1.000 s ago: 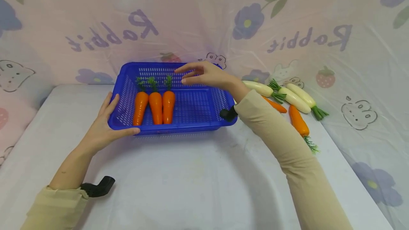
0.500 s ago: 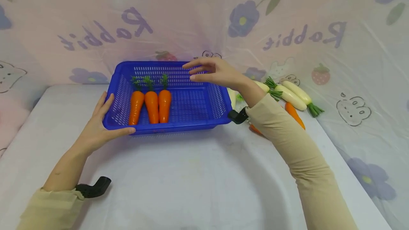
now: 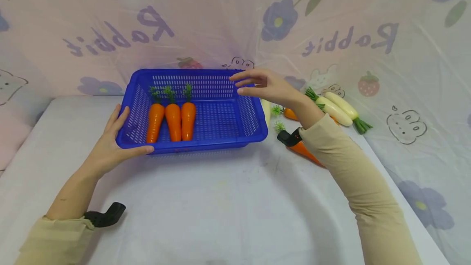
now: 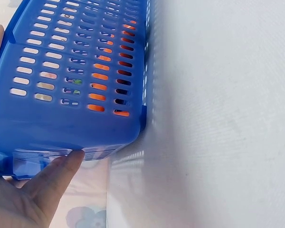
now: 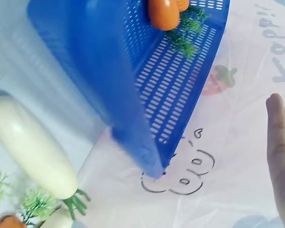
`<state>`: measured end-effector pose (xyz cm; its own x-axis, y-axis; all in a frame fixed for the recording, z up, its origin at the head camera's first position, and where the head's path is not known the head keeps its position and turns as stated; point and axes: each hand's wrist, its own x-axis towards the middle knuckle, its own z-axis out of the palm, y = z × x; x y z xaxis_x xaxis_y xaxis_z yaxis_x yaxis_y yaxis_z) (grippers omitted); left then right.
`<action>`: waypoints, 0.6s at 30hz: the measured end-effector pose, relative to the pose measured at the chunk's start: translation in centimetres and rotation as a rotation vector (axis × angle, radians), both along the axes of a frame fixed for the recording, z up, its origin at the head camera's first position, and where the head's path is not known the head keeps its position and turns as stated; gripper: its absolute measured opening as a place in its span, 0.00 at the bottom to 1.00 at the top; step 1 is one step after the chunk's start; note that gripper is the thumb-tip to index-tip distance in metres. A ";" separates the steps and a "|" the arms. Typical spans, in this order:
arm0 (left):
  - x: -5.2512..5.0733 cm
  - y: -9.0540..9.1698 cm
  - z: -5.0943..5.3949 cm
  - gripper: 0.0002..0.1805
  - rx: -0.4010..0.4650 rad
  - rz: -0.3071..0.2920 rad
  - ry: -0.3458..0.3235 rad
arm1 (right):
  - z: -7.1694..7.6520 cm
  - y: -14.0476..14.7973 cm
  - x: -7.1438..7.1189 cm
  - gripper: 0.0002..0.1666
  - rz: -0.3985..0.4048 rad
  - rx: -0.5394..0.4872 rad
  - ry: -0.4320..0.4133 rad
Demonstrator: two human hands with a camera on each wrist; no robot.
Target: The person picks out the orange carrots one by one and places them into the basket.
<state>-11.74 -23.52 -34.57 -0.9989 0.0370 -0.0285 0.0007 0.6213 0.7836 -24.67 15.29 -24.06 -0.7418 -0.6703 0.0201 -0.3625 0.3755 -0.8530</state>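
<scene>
A blue plastic basket (image 3: 217, 144) stands on the white table, with three orange carrots (image 3: 173, 121) side by side at its left, leafy tops toward the back. My left hand (image 3: 106, 150) holds the basket's left end; its thumb lies along the front rim and its fingers rest against the side wall. In the left wrist view two fingertips (image 4: 75, 159) touch the outside of that wall. My right hand (image 3: 270, 87) hovers by the basket's back right corner, fingers loosely bent with nothing in them. In the right wrist view it shows at the edge, apart from the basket.
Right of the basket lie several white radishes (image 3: 334, 111) with green tops. Loose carrots (image 3: 304, 152) are there too, partly hidden by my right arm and sleeve. A sheet (image 3: 206, 19) printed with flowers and rabbits hangs behind the table.
My right hand has moved right, from over the middle of the basket to its right end. The left hand stays on the basket. The carrots inside lie as before.
</scene>
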 end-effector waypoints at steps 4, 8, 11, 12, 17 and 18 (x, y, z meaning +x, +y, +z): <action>-0.1 0.1 -0.1 0.63 0.004 -0.003 -0.003 | -0.4 1.1 0.4 0.25 -0.020 0.002 0.015; 0.1 0.1 0.0 0.63 0.000 0.001 -0.003 | -0.9 2.1 0.6 0.24 -0.024 -0.042 0.028; 0.2 0.1 0.2 0.63 -0.003 0.004 -0.005 | -1.5 2.7 0.6 0.23 -0.033 -0.077 0.039; 0.2 0.1 0.2 0.63 -0.003 0.005 -0.004 | -1.6 2.9 0.6 0.24 -0.034 -0.086 0.038; 0.1 0.0 0.2 0.63 -0.004 0.002 0.000 | -2.2 4.0 1.0 0.24 -0.062 -0.060 0.036; 0.1 0.0 0.2 0.63 -0.007 0.001 0.001 | -2.3 4.3 1.1 0.24 -0.070 -0.052 0.036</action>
